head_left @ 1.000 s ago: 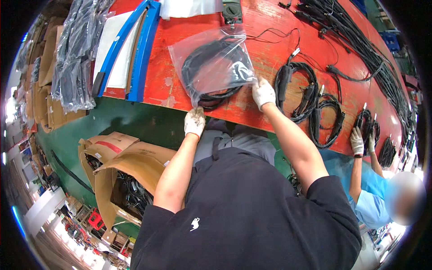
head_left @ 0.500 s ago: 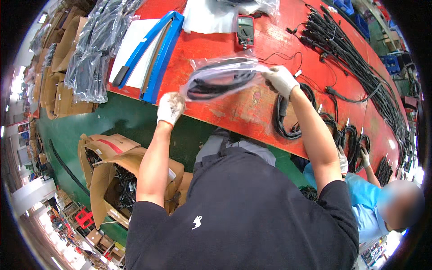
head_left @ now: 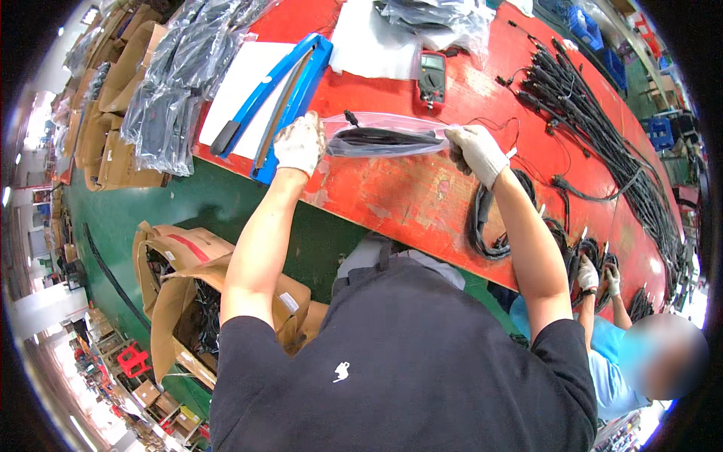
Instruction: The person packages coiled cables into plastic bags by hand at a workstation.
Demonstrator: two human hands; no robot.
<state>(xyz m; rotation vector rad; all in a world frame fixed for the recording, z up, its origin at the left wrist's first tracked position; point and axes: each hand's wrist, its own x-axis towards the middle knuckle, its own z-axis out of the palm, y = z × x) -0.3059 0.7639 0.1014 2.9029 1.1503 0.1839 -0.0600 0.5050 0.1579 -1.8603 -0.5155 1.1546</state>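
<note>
A clear plastic bag [head_left: 414, 126] with a coiled black cable [head_left: 384, 139] inside is stretched between my two gloved hands above the red table. My left hand [head_left: 301, 143] is closed on the bag's left end, beside the blue paper cutter [head_left: 300, 83]. Closed on the right end is my right hand [head_left: 476, 153], its fingertips partly hidden by the glove. Below my right forearm lies a coiled black cable [head_left: 480, 218] on the tabletop.
Beyond the bag sit a multimeter [head_left: 431, 79] and plastic bags [head_left: 437, 22]. A long bundle of black cables [head_left: 595, 120] lies at the right. Bagged cables [head_left: 162, 113] pile up at the left, with an open carton [head_left: 169, 316] on the floor. A co-worker's gloved hands [head_left: 588, 275] hold coiled cables.
The bag is pulled flatter and seen more edge-on. My left hand has moved up toward the cutter, and my right hand has shifted slightly down and right in view.
</note>
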